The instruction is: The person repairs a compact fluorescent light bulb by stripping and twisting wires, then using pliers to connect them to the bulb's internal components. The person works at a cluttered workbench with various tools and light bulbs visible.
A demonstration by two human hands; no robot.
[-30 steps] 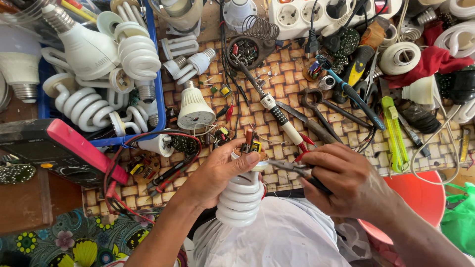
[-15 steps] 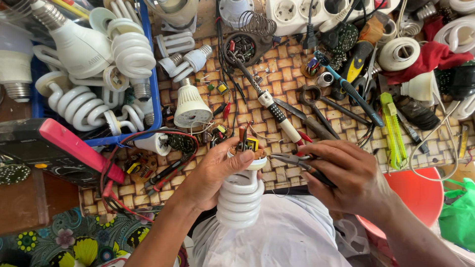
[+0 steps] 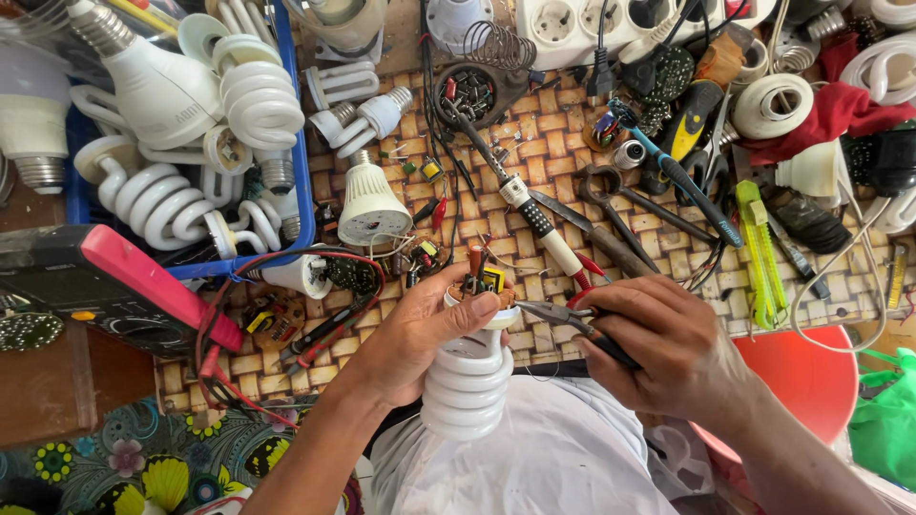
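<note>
My left hand (image 3: pixel 420 329) grips a white spiral lamp (image 3: pixel 468 386) upside down, spiral toward me, with its opened base and small circuit board (image 3: pixel 482 283) facing up. The thumb rests on the rim of the base. My right hand (image 3: pixel 658 339) holds thin pliers (image 3: pixel 553 313) whose tips point left, right at the edge of the circuit board. Both hands hover just above the near edge of a woven mat (image 3: pixel 553 143), over my white shirt.
A blue crate (image 3: pixel 301 181) full of white lamps stands at the left. A multimeter (image 3: pixel 105 286) with red and black leads lies near left. A soldering iron (image 3: pixel 515 191), scissors, pliers, a yellow cutter (image 3: pixel 759 248), tape rolls and a white power strip (image 3: pixel 611 19) cover the mat.
The pliers' tips have moved left, closer to the circuit board on the lamp's base. The left hand keeps its hold on the lamp with little shift.
</note>
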